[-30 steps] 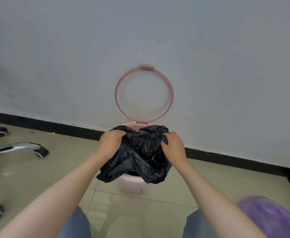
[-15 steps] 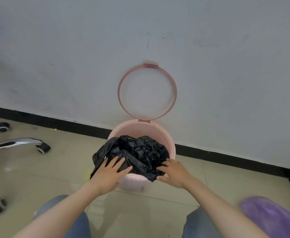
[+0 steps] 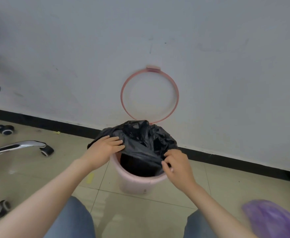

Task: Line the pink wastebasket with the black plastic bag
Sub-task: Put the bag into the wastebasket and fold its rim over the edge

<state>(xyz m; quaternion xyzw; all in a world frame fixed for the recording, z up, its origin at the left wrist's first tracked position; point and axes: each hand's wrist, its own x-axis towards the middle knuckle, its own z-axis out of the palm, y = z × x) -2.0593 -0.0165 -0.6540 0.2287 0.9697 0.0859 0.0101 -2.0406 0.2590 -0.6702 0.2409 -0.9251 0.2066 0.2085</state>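
The pink wastebasket [image 3: 137, 183] stands on the tiled floor against the white wall. Its pink ring [image 3: 149, 94] is flipped up and leans on the wall. The black plastic bag [image 3: 140, 141] sits in the basket, its mouth bunched above the far and left rim and hanging dark inside. My left hand [image 3: 104, 148] lies on the bag at the left rim, fingers pressing the plastic. My right hand [image 3: 176, 167] pinches the bag's edge at the right rim. The near rim shows bare pink.
Chrome chair legs with black casters [image 3: 29, 146] stretch over the floor at the left. A purple plastic bag [image 3: 274, 219] lies at the bottom right. My knees in grey trousers [image 3: 75, 220] frame the basket. A black skirting board [image 3: 226, 160] runs along the wall.
Both hands moved from the near rim up to the sides. The bag, earlier bunched over the opening, now hangs down inside with its mouth raised at the back.
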